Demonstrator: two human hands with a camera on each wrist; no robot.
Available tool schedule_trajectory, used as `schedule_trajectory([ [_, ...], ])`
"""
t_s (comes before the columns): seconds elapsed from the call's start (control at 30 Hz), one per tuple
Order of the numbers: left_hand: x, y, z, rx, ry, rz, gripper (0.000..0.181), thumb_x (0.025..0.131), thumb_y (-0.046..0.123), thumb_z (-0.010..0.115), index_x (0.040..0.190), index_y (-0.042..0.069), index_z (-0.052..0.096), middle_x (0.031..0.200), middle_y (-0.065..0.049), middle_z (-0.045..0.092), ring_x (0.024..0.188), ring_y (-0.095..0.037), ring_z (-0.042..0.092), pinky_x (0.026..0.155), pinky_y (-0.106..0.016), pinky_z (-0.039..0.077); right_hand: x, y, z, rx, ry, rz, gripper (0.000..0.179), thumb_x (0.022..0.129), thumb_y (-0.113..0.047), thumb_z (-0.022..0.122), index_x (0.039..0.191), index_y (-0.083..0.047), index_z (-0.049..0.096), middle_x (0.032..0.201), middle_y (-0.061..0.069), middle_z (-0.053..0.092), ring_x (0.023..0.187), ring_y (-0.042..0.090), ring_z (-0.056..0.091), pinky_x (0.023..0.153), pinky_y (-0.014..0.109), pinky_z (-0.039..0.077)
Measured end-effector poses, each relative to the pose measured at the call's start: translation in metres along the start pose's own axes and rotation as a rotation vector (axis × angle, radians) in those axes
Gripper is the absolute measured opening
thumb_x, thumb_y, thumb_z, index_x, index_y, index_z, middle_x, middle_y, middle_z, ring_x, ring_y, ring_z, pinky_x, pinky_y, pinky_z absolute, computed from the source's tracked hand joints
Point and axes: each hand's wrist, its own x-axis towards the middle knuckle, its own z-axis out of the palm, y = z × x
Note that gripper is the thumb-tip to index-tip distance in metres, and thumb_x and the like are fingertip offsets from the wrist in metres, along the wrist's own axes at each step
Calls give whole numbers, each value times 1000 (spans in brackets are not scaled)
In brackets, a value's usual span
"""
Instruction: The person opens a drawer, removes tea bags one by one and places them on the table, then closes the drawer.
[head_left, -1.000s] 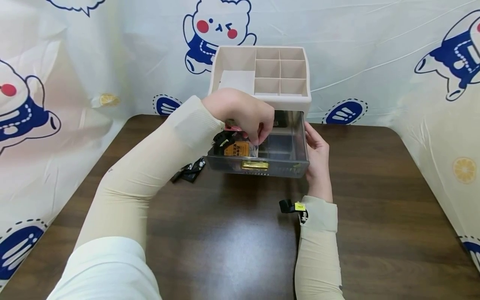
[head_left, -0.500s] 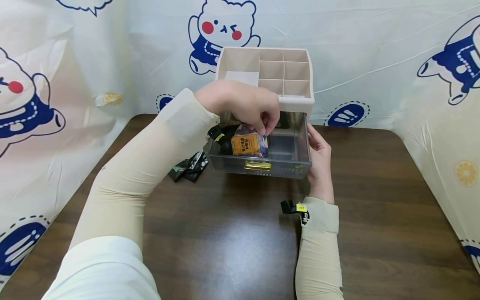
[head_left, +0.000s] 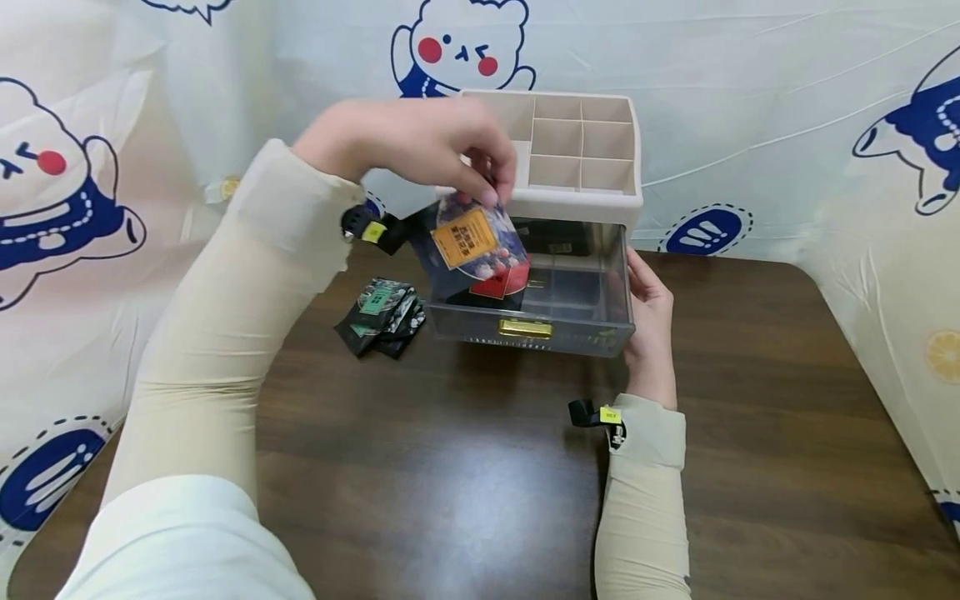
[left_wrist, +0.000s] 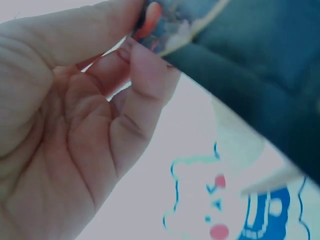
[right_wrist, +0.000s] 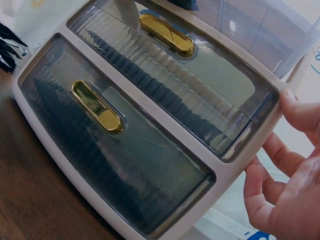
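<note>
My left hand pinches a dark sachet with an orange label by its upper edge, over the left part of the pulled-out drawer. Thumb and fingertips meet at the sachet's corner in the left wrist view. Inside the smoky see-through drawer, partly behind the sachet, is a dark packet with a red label. My right hand rests against the right side of the pale drawer organizer. In the right wrist view its thumb is at the front edge, its fingers along the side.
Several black sachets with green labels lie piled on the brown table, left of the organizer. Two lower drawers with gold handles are closed. Small compartments divide the organizer's top. A printed curtain hangs behind.
My left hand has lifted the orange-labelled sachet up and to the left out of the drawer, uncovering the red-labelled packet. My right hand stays at the organizer's side.
</note>
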Motion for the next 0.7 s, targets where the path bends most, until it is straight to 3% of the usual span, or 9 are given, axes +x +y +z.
schedule_trajectory([
  [0.27, -52, -48, -7, -102, 257, -93, 11, 97, 14, 63, 104, 7, 70, 96, -3, 62, 89, -17, 56, 76, -12, 50, 1, 0, -1, -4, -9, -12, 42, 92, -16, 70, 133, -24, 65, 127, 2, 63, 111, 16, 57, 78, 19, 55],
  [0.4, -79, -77, 0, -230, 317, -207, 12, 98, 13, 62, 102, 5, 70, 89, 0, 64, 82, -17, 57, 74, -15, 50, 1, 1, -1, 14, -15, -17, 42, 92, -14, 69, 133, -23, 65, 123, 0, 64, 108, 16, 57, 77, 18, 55],
  [0.53, -102, -105, 24, -398, 328, -335, 11, 97, 12, 63, 102, 4, 69, 86, 0, 68, 79, -16, 60, 74, -20, 51, 1, 0, -1, 20, -17, -18, 42, 93, -13, 69, 133, -22, 65, 121, -1, 64, 107, 15, 57, 76, 17, 55],
  [0.7, -121, -143, 75, -550, 309, -460, 10, 97, 10, 63, 103, 4, 68, 87, 3, 69, 76, -14, 63, 73, -25, 55, 2, 0, -1, 22, -15, -25, 41, 92, -13, 69, 132, -22, 65, 118, -1, 65, 106, 15, 57, 75, 18, 54],
])
